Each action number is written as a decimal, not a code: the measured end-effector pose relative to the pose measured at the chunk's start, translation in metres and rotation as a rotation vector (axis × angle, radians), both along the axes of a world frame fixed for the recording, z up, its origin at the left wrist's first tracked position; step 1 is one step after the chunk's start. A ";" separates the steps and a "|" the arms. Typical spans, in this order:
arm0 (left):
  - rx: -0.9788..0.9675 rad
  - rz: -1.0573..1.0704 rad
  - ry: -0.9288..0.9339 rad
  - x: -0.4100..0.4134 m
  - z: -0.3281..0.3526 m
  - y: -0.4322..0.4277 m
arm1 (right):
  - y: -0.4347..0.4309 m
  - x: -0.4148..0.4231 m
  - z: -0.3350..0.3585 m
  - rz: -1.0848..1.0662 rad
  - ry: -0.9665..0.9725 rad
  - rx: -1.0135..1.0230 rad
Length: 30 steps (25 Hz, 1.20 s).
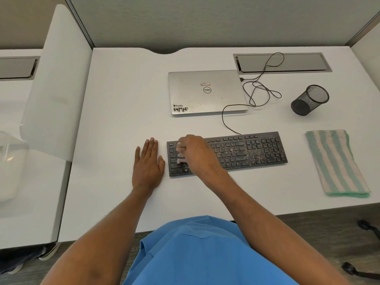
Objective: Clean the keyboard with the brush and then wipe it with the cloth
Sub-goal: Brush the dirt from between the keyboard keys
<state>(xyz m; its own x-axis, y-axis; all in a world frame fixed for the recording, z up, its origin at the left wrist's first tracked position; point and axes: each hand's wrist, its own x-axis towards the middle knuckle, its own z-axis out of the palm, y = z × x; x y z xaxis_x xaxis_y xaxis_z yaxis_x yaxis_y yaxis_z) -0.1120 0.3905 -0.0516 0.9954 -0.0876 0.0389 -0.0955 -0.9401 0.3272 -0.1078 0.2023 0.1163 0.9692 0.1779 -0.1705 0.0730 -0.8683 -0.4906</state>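
right hand [197,153], fingers curled round a small brush [181,156], at the keyboard's [246,153] left end near the desk's [123,99] front edge; left hand [148,163] flat beside it. the brush looks light, best pinched by its handle; soft cloth [337,163] by the right edge.

Black keyboard [236,153] speckled with pale crumbs on a white desk [123,99]. Green-and-cream striped cloth [337,161]. Silver laptop [206,92], black mesh cup [310,99], blue shirt [205,254].
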 end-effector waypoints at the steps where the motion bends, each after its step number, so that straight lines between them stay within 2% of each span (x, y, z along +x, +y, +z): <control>1: 0.001 -0.001 0.001 0.000 0.000 0.000 | 0.000 -0.001 0.000 0.021 0.006 0.002; 8: 0.012 0.000 -0.003 0.001 0.000 0.000 | -0.031 0.007 -0.007 -0.197 0.049 0.007; 12: 0.005 -0.001 -0.008 0.001 -0.001 0.000 | -0.018 0.005 0.004 -0.302 -0.033 0.180; 16: 0.004 -0.003 -0.007 0.001 -0.001 0.000 | -0.014 -0.001 -0.001 -0.290 -0.045 0.065; 19: 0.006 0.001 -0.003 0.001 -0.001 0.000 | -0.019 -0.001 0.000 -0.300 0.012 0.153; 24: 0.012 -0.002 -0.003 0.000 0.001 0.000 | -0.007 -0.001 0.007 -0.295 -0.115 0.211; 30: 0.004 -0.001 -0.012 0.000 0.000 -0.001 | -0.012 -0.003 -0.008 -0.259 0.018 0.142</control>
<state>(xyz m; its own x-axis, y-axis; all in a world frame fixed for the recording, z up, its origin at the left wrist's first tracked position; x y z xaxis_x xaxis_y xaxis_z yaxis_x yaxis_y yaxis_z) -0.1120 0.3898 -0.0517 0.9947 -0.0891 0.0506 -0.1007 -0.9412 0.3226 -0.1112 0.1907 0.1084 0.9825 -0.0513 -0.1789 -0.1514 -0.7795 -0.6079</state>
